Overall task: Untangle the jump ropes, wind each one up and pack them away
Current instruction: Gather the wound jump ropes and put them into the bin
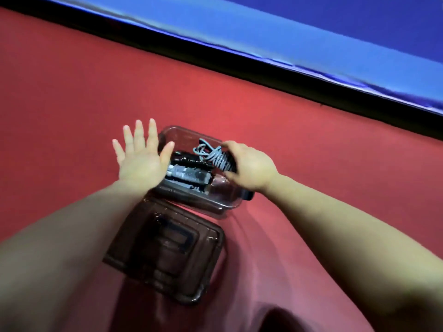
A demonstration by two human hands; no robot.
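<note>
A clear plastic box [217,207] stands on the red floor. Inside lies a wound jump rope [189,174] with black handles and a pale cord. My right hand [249,167] grips a second wound rope [217,156], its grey-blue cord coiled round black handles, and holds it over the box's right half. My left hand [140,155] hovers over the box's left rim with fingers spread flat and holds nothing. Part of the held rope's handles is hidden under my right fingers.
The box's tinted lid [167,248] lies upside up on the red floor [72,104] just in front of the box. A black strip [239,68] and a blue mat [311,32] run along the far edge.
</note>
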